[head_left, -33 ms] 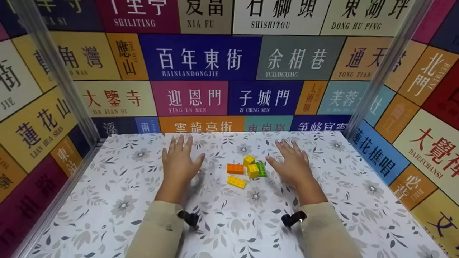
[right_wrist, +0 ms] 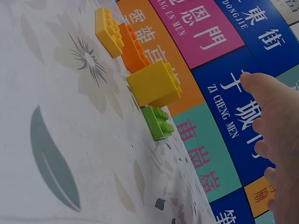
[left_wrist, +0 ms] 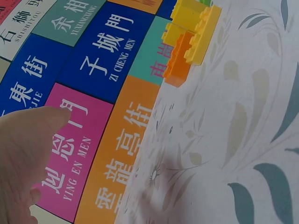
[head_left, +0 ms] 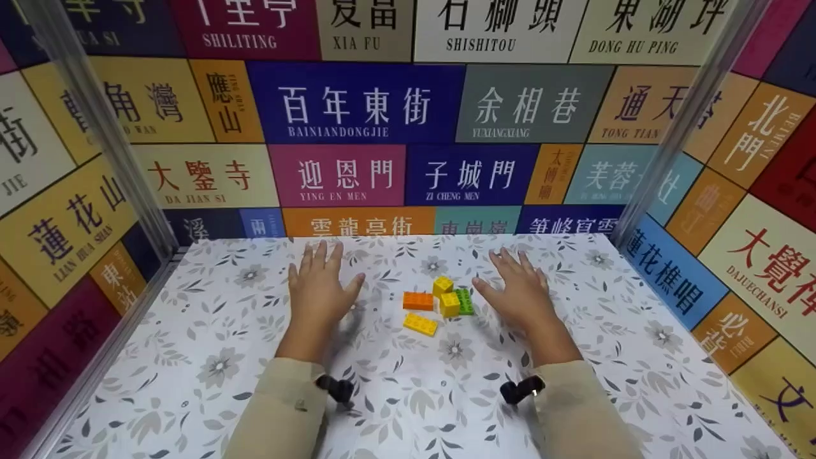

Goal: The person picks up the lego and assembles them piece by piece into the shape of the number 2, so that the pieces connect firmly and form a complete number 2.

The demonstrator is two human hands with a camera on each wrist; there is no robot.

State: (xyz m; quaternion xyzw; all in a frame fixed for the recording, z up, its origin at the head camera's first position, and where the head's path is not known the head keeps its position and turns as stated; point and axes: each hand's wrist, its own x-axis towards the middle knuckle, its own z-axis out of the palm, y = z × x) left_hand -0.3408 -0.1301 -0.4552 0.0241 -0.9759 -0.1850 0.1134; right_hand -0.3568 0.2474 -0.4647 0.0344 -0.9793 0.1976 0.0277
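Note:
Several toy building bricks lie grouped between the two hands in the head view. An orange brick (head_left: pixel 418 301) is on the left, with a flat yellow brick (head_left: pixel 420 324) in front of it. To its right are two blocky yellow bricks, one farther back (head_left: pixel 442 285) and one nearer (head_left: pixel 449 304), the nearer overlapping a green brick (head_left: pixel 465 301). My left hand (head_left: pixel 322 284) is left of the bricks, fingers spread and holding nothing. On the other side, my right hand (head_left: pixel 517 288) also has spread fingers, its thumb close to the green brick.
A white cloth with grey flowers and leaves covers the table (head_left: pixel 382 401). Colourful sign panels form the back wall (head_left: pixel 357 102) and both side walls, with clear corner posts (head_left: pixel 663 137). Each wrist wears a dark strap (head_left: pixel 336 387).

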